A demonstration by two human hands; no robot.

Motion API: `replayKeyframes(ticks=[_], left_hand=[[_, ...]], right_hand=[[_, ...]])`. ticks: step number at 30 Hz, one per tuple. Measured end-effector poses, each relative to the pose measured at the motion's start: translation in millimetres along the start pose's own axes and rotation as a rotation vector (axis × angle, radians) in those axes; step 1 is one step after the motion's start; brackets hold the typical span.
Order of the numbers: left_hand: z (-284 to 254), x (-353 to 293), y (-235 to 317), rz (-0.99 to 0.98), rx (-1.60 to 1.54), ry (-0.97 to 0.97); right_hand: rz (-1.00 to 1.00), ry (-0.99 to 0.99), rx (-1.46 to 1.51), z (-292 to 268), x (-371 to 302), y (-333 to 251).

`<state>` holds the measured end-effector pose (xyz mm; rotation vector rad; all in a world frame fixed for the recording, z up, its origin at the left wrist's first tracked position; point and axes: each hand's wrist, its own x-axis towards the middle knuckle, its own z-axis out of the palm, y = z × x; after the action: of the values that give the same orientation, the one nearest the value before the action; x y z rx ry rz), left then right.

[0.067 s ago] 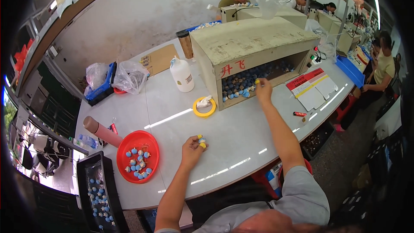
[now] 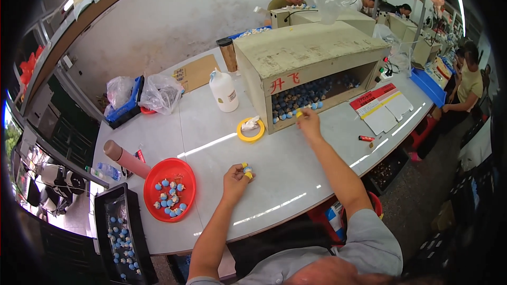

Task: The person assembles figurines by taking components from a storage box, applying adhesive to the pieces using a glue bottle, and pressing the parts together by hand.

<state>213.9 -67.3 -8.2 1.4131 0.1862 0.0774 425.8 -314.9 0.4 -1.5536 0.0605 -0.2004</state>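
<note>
the open-fronted box (image 2: 311,47) in front of you holds a crowd of small blue and darker pieces (image 2: 296,98), heaped toward the left of its opening, with a paler blue row along the front. on your left, the red tray (image 2: 182,170) carries a loose cluster of blue-and-white ones, lying mostly in its lower half. beside it, the black bin (image 2: 135,220) has more of them scattered along its floor. farther back, the blue basket (image 2: 138,95) holds a clear bag (image 2: 120,92), and the tape ring (image 2: 241,133) has a crumpled white scrap (image 2: 250,123) inside it.

your left forearm rises from the lower edge, the left grip (image 2: 234,180) low over the tabletop (image 2: 285,166), fingers turned to your right. your right arm stretches farther forward, bent at the elbow, with the right grip (image 2: 310,124) at the front lip of the box.

your left grip pinches one blue-and-white piece (image 2: 247,169) between yellow-covered fingertips, between the tray and the box, well apart from both. your right fingertips, one also yellow-covered, are bunched just beside the front row; you cannot tell from here whether they pinch anything.
</note>
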Motion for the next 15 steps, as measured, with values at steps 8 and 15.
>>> replayKeyframes(ticks=[8,15], left_hand=[[-5.6,2.2,24.4,-0.198,-0.238,0.072],[-5.7,-3.2,11.7,-0.143,-0.182,0.051]], right_hand=[[0.172,-0.677,0.114,72.0,-148.9,-33.2],[-0.375,-0.572,-0.320,72.3,-165.1,-1.0]])
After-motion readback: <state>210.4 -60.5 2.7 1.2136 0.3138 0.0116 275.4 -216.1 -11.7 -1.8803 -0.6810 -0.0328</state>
